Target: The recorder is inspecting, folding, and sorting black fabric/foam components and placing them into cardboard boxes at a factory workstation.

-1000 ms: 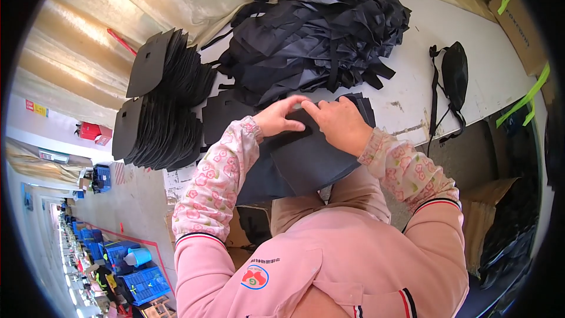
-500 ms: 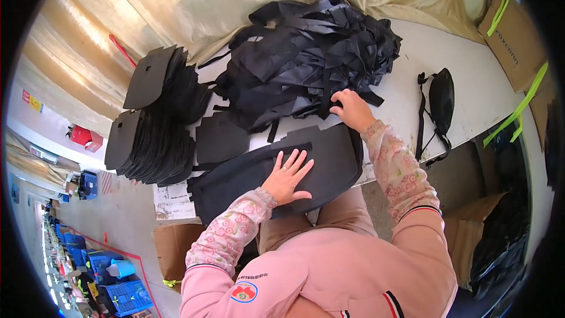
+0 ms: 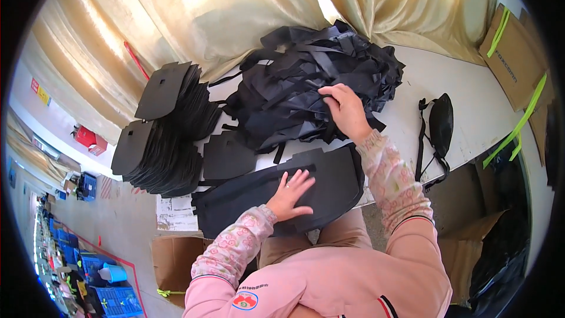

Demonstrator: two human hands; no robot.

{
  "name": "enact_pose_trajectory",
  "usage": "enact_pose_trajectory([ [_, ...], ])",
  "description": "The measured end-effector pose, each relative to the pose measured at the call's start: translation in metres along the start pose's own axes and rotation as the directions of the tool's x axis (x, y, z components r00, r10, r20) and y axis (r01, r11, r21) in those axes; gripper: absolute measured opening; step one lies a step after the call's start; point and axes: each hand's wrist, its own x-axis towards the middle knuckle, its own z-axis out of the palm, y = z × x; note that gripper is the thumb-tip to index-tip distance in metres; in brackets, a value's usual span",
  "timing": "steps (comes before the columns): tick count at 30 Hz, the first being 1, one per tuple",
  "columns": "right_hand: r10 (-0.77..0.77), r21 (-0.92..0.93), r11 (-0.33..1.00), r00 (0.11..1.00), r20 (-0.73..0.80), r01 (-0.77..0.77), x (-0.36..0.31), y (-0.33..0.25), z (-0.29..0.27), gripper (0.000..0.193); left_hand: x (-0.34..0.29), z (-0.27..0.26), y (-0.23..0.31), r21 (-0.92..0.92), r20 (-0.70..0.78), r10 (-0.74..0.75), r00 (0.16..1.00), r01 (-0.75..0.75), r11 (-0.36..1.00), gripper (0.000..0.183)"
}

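Observation:
My left hand [image 3: 291, 196] lies flat with fingers spread on a long black fabric piece [image 3: 235, 205], which rests at the table's front edge. A dark grey stiff panel [image 3: 338, 179] lies on the right part of that fabric. Over the heap of black fabric pieces [image 3: 282, 91], my right hand [image 3: 347, 112] has thumb and forefinger pinched on a black fabric piece [image 3: 326, 96]. How far that piece reaches into the heap cannot be made out.
Two tall stacks of black panels [image 3: 154, 150] stand at the left, beside a single dark panel [image 3: 228, 156]. A black strapped pouch [image 3: 441, 121] lies at the right of the white table [image 3: 412, 82]. Cardboard boxes [image 3: 518, 62] stand far right; a curtain [image 3: 194, 12] hangs behind.
My right hand has moved farther over the heap, away from me, and its fingers have drawn together on black fabric. My left hand stays on the long piece. The whole view has tilted upward.

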Motion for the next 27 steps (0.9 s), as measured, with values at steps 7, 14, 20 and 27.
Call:
enact_pose_trajectory([
  [7, 0.094, 0.598, 0.706, 0.888, 0.451, -0.379, 0.025, -0.100, -0.010, 0.025, 0.026, -0.096, 0.048, -0.255, -0.767, -0.078, 0.637, -0.191, 0.948, 0.088],
  [14, -0.152, 0.813, 0.515, 0.904, 0.399, -0.272, 0.019, -0.153, -0.006, 0.068, 0.013, -0.149, 0.053, -0.530, -0.812, -0.334, 0.478, -0.366, 0.765, 0.040],
  [20, -0.210, 0.465, 0.877, 0.967, 0.142, 0.122, 0.002, -0.163, 0.007, 0.049, -0.003, -0.162, 0.057, -0.554, -0.823, -0.371, 0.429, -0.466, 0.690, 0.024],
  [27, -0.274, 0.245, 0.936, 0.961, 0.048, 0.254, 0.014, -0.170, -0.010, 0.018, -0.019, -0.178, 0.039, -0.105, -0.869, -0.085, 0.488, -0.014, 0.994, 0.050],
])
